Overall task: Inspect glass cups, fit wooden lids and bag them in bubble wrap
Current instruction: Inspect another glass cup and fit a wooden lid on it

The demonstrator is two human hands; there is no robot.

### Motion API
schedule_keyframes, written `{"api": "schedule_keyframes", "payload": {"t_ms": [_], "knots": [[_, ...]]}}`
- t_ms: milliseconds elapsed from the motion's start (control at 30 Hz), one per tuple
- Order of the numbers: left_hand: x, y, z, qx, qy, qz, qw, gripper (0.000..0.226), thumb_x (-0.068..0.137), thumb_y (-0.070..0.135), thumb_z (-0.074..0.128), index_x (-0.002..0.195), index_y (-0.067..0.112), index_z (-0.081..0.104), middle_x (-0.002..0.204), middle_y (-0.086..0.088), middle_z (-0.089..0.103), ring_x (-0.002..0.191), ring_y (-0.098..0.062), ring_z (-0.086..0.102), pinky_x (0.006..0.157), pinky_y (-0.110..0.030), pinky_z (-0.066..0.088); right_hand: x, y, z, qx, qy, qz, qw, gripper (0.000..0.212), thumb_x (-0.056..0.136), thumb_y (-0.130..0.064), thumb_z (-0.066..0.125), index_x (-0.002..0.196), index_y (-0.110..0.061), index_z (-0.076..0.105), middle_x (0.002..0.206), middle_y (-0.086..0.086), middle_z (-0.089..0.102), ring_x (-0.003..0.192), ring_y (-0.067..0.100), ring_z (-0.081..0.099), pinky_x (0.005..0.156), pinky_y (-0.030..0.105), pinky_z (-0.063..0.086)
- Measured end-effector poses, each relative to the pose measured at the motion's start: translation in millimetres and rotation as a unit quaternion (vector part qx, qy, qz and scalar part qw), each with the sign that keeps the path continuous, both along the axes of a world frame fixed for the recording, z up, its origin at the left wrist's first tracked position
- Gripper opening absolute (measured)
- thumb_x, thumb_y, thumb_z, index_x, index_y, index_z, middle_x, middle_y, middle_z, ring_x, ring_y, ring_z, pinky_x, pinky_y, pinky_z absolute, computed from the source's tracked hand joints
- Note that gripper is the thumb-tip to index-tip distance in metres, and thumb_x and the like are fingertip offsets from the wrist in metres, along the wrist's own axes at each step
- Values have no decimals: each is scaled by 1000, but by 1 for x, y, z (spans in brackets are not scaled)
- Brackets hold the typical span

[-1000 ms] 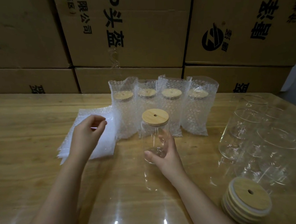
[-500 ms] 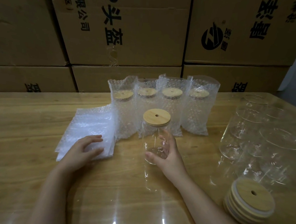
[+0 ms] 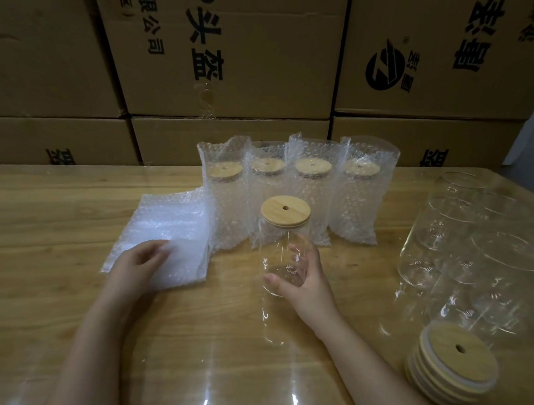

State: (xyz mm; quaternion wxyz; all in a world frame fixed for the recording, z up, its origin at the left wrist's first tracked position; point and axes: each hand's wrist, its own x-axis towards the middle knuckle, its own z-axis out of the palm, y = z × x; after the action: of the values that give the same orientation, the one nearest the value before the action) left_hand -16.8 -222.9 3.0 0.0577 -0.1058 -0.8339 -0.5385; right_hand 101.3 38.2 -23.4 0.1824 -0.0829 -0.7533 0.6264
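Stacked cardboard boxes (image 3: 236, 46) with black printing are filling the background, and a glossy wooden surface (image 3: 58, 207) is running across the lower frame.

At the centre, the right hand (image 3: 304, 285) is grasping a clear glass cup (image 3: 280, 240) low on its body, thumb in front and fingers wrapping behind, visible through the glass. The cup is standing upright with a wooden lid (image 3: 285, 210) on top, its base at or just above the surface. To the centre left, the left hand (image 3: 135, 263) is lying on a flat stack of bubble-wrap bags (image 3: 172, 222), well apart from the cup. Its fingers are bending at the top bag, but the wrap is blurring them, so I cannot tell whether they are pinching it.

Four bagged cups (image 3: 310, 186) are standing in a row just behind the held cup. Bare cups (image 3: 462, 237) are crowding the right edge, with a lid stack (image 3: 455, 364) at the lower right.

Risks, as I am judging them:
- The low grip on smooth glass is leaving the top free to tip, and the lid may be sitting loosely.
- More than one bag may be lifting at once, since they are clinging together.
- Swinging the cup back or right could be knocking the bagged row or the bare cups.
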Motion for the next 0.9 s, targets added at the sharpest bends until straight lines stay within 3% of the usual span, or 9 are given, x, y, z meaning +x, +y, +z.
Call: {"api": "schedule_keyframes", "payload": {"t_ms": [67,167,267,433,567,667,733,900], "knots": [[-1,2,0,0,27,31,999,4,87,21,69,86,24,70,85,21,67,80,12,60,62,3,37,0,1,-1,-1,1,0,1000,93,71,-22,85,143,-39,29,140,-9,42,126,4,44,109,35,39],[-4,2,-2,-5,42,35,999,3,85,15,72,84,17,70,81,10,67,73,-1,58,59,2,37,0,1,0,3,1,1,1000,93,71,-22,85,142,-40,29,139,-10,42,123,-1,45,108,32,39],[-7,2,-2,-20,67,35,997,9,84,6,71,82,13,66,77,4,63,69,-5,53,59,-1,37,0,1,1,1,0,1,1000,92,71,-23,85,142,-40,29,139,-10,43,121,-7,44,106,24,38],[-8,2,1,-45,100,39,993,27,79,-5,71,71,15,54,72,1,53,63,-14,45,56,-7,36,2,0,2,7,4,0,1000,91,72,-21,84,142,-38,29,138,-10,42,124,-3,42,110,28,36],[-6,4,0,-113,58,-3,992,28,77,6,77,76,23,56,75,1,49,64,-13,44,58,-15,35,1,0,2,6,6,4,1000,88,72,-21,84,138,-44,30,139,-11,42,125,0,42,109,26,36],[-3,3,3,-158,-7,-84,984,24,74,25,83,87,32,64,93,6,56,81,-10,52,70,-19,39,1,0,1,1,7,3,1000,89,73,-19,84,139,-42,30,139,-9,42,128,4,41,110,28,35],[-2,1,7,-140,-31,-96,985,18,77,35,79,91,32,68,97,10,59,87,-8,55,73,-19,41,1,0,1,0,8,4,1000,89,73,-19,83,140,-41,29,139,-8,42,126,3,41,110,27,35],[0,-1,9,-143,-14,-70,987,7,84,23,73,85,28,69,90,7,63,78,-8,57,65,-19,41,0,0,2,2,9,4,1000,90,72,-20,84,141,-41,29,138,-10,43,116,-15,41,105,21,35]]}}
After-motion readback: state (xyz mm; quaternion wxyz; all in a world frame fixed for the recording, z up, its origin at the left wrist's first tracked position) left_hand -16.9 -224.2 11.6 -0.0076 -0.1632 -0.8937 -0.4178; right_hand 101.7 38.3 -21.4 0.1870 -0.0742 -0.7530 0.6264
